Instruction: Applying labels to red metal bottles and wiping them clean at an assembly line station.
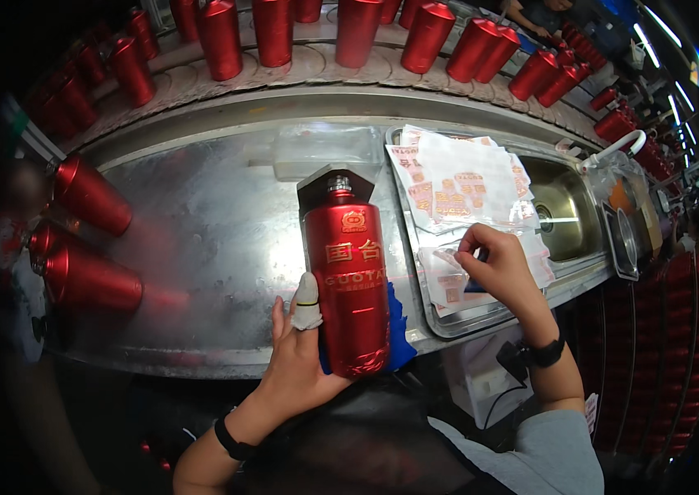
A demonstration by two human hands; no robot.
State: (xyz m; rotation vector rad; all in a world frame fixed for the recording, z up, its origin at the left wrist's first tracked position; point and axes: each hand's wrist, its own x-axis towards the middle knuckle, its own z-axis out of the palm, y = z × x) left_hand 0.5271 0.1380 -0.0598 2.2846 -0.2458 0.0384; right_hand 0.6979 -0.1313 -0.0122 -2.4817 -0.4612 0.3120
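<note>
The bottle (351,280) is glossy red with gold lettering and a silver cap. The sheets (458,183) are white with red-orange label patterns, and the cloth (399,330) is blue on the silvery steel table (201,223).

Left hand (300,355) steadies a glossy red metal bottle (352,280) lying on the steel worktable (201,223); right hand (502,268) pinches clear red-printed stickers (456,186).

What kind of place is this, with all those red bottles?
Probably a bottling or packaging line in a factory: rows of red bottles stand on a conveyor, and at a steel workbench a person's left hand holds one bottle beside a tray of labels.
</note>
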